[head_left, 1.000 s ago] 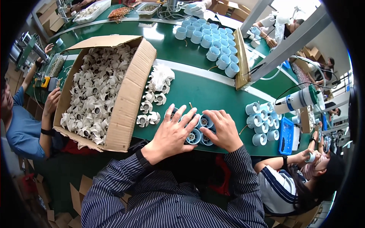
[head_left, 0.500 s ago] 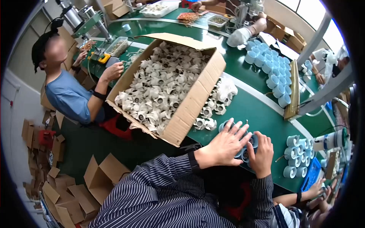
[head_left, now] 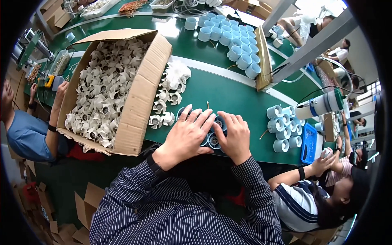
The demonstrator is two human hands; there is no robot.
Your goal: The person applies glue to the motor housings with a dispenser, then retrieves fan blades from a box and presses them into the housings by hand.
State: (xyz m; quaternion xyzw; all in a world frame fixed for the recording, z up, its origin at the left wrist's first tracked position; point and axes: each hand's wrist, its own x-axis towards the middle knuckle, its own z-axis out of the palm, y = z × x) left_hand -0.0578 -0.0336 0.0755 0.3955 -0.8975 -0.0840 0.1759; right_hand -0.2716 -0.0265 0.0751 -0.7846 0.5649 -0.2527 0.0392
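Observation:
Several light-blue round cups (head_left: 213,141) stand close together at the near edge of the green table, partly hidden under my hands. Dark round parts show inside some of them. My left hand (head_left: 185,132) lies flat over the left cups with its fingers spread. On the right side of the group, my right hand (head_left: 235,136) rests with fingers stretched out and its thumb toward the middle cups. Neither hand is closed around a cup. A thin wire end pokes up behind them. White fan impellers (head_left: 163,96) lie loose to the left, beside a crumpled white plastic bag (head_left: 179,71).
A large open carton (head_left: 141,83) full of white impellers stands at the left. Rows of blue cups (head_left: 234,38) fill the far table; another group (head_left: 284,126) stands at right near a blue tray (head_left: 309,143). Co-workers sit on both sides. A grey metal post (head_left: 314,45) slants across.
The view has swung to the right, so the table and carton appear farther left and more of the right-hand co-worker shows. Both hands stay on the blue cups.

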